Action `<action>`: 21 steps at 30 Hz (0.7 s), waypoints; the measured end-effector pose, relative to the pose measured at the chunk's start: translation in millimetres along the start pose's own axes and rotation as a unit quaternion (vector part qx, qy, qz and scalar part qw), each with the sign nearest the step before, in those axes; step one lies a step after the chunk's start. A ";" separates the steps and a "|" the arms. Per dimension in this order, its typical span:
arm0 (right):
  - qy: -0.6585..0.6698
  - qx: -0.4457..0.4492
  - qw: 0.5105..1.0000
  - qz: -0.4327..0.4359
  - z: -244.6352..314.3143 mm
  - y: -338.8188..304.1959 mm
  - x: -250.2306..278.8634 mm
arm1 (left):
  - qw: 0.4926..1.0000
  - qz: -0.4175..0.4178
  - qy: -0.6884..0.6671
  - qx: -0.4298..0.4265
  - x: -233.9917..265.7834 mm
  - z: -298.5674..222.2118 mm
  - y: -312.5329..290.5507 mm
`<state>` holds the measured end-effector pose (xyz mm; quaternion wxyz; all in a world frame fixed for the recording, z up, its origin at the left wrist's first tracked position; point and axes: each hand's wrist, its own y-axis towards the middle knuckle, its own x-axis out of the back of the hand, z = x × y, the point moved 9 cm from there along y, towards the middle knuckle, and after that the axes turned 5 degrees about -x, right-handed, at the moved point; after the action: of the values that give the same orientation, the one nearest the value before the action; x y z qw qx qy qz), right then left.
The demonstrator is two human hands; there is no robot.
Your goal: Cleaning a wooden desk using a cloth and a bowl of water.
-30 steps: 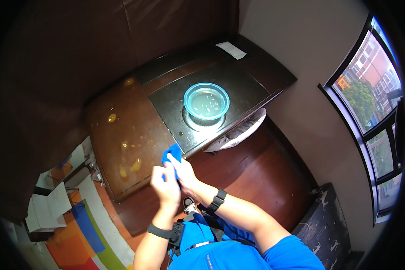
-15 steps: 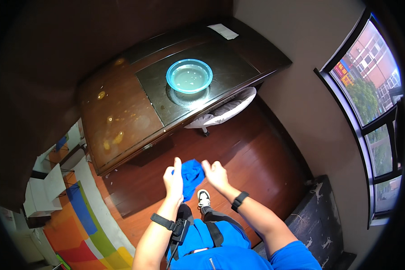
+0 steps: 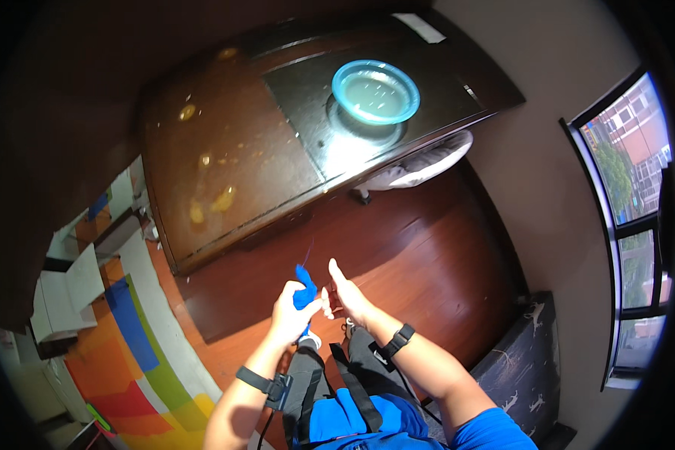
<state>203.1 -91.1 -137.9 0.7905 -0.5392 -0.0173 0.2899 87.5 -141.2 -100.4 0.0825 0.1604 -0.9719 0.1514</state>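
My left hand (image 3: 286, 313) is closed around a crumpled blue cloth (image 3: 304, 289). A bunched end of the cloth pokes up above the fist, and a thin loose thread seems to trail from it. Just to the right is my right hand (image 3: 350, 301), its thumb raised and its fingers apart, with nothing visible in it. Its fingertips come close to the left hand; whether they touch it I cannot tell. Beyond both hands, a round blue basin (image 3: 375, 118) of water stands on the dark desk (image 3: 232, 161).
Yellowish wet patches (image 3: 223, 199) mark the desk's left part. A white sheet (image 3: 420, 28) lies at its far edge. A grey-white chair (image 3: 420, 166) is tucked under the front. A dark patterned piece of furniture (image 3: 521, 364) stands at right, below the window (image 3: 628, 150).
The cloth, spread between both hands before, is now bunched in my left hand. My right hand has come off its edge. The desk and basin sit higher and farther right in view.
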 end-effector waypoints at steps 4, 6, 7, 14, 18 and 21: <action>-0.014 -0.032 0.999 0.029 1.9 48.4 -23.0 | 0.983 0.072 -0.145 0.091 11.0 42.7 16.6; -0.050 0.118 0.990 0.061 10.0 101.3 -16.5 | 0.995 0.089 -0.026 0.023 10.4 50.3 37.0; -0.049 0.091 0.990 0.092 -7.3 129.7 7.0 | 0.988 0.108 0.094 -0.050 5.7 44.5 48.1; 0.006 0.238 0.967 0.090 8.7 215.9 37.3 | 0.962 0.014 0.227 -0.152 24.2 135.1 107.3; 0.324 0.115 0.877 0.336 -4.5 266.6 49.4 | 0.941 0.120 0.251 -0.193 -22.8 153.4 110.3; 0.341 0.115 0.835 0.416 8.1 271.8 54.3 | 0.987 0.093 0.130 0.031 -15.8 234.1 132.0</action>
<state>126.0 9.6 -384.5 0.6075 -0.4649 0.5128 0.3896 31.7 -92.6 -359.2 0.1885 0.0512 -0.9585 0.2077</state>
